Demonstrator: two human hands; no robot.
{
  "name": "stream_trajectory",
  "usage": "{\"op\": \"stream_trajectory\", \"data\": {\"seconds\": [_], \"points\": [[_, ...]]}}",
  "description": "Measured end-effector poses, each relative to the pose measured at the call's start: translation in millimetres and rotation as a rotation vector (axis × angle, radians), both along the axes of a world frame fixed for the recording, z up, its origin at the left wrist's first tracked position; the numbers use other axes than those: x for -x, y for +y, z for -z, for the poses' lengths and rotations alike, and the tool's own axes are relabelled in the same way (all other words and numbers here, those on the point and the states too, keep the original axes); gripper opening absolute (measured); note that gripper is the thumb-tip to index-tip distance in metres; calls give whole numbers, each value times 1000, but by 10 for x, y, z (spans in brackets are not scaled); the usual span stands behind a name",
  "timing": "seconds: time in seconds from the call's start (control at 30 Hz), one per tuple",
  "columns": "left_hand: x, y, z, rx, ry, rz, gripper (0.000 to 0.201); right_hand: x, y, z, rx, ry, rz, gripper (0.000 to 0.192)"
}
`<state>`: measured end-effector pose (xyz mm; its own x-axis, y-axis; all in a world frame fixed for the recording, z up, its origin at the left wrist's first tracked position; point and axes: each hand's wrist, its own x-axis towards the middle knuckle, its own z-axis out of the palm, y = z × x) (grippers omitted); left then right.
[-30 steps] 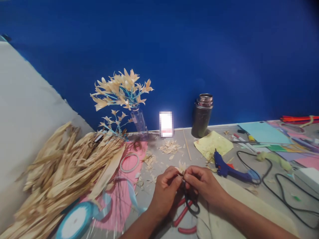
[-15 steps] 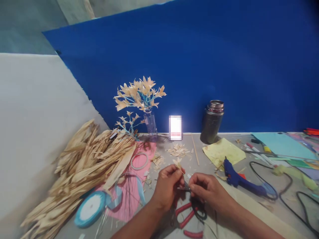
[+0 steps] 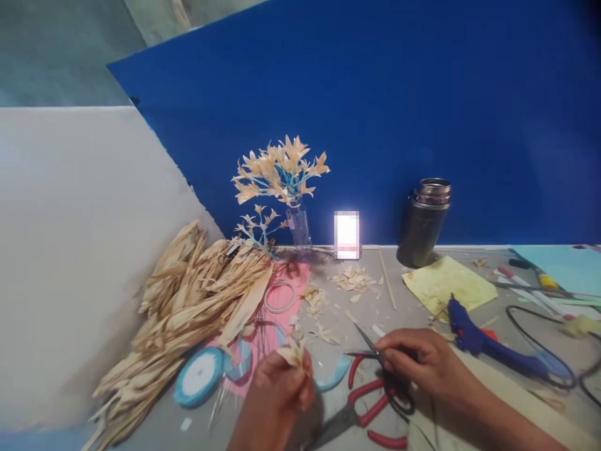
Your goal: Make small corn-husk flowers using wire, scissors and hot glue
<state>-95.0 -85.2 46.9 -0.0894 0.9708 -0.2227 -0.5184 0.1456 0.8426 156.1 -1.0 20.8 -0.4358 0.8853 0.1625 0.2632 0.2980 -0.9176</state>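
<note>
My left hand (image 3: pixel 282 383) pinches a small pale flower of dried husk (image 3: pixel 294 354), its petals pointing up above the fingertips. To its right, my right hand (image 3: pixel 422 360) grips dark-handled scissors (image 3: pixel 368 340), whose blades are spread and point left, apart from the flower. Below the scissors lies a red-handled cutting tool (image 3: pixel 345 416) with grey blades, partly cut off by the frame. A blue ribbon end (image 3: pixel 335 374) curls between the hands. Small husk petals (image 3: pixel 353 279) are heaped farther back on the table.
Dried husks (image 3: pixel 197 300) pile up at left, beside a blue ribbon spool (image 3: pixel 200 378) and pink paper (image 3: pixel 293 275). Husk flowers (image 3: pixel 279 166) stand in a clear vase (image 3: pixel 299 232). A dark flask (image 3: pixel 424 222), yellow paper (image 3: pixel 462 282) and a blue glue gun (image 3: pixel 493 351) with its cord occupy the right.
My left hand has drawn left and down with the flower, away from the scissors. The scissors' blades now show more fully in my right hand. The whole view has shifted slightly.
</note>
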Motion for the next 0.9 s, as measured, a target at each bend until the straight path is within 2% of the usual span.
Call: {"op": "stream_trajectory", "data": {"seconds": [0.1,0.17,0.23,0.33,0.47,0.53,0.63,0.67,0.77,0.9], "points": [[-65,-125,398,63,-39,32,49,-28,21,-14,-45,-42,-22,17],[-113,-146,514,78,-45,77,56,-35,-7,-51,-42,-70,-69,18],[-139,-141,472,89,-14,126,51,-30,-56,-80,-2,-81,-140,24],[-130,-95,227,49,-8,124,48,-17,-135,-77,121,-32,-210,39],[-116,64,-114,-38,72,157,41,-37,-158,-31,289,134,-76,50],[-133,196,-237,-93,93,177,39,-61,-123,-43,288,132,-67,38],[-171,447,-346,-183,93,144,42,-73,-80,-130,115,-103,-204,13],[-180,536,-355,-205,92,122,43,-65,-79,-166,39,-191,-250,13],[-191,768,-273,-220,112,58,41,-20,-115,-233,-102,-330,-346,35],[-214,895,18,-140,144,-9,40,11,-145,-141,-208,-457,-391,45]]}}
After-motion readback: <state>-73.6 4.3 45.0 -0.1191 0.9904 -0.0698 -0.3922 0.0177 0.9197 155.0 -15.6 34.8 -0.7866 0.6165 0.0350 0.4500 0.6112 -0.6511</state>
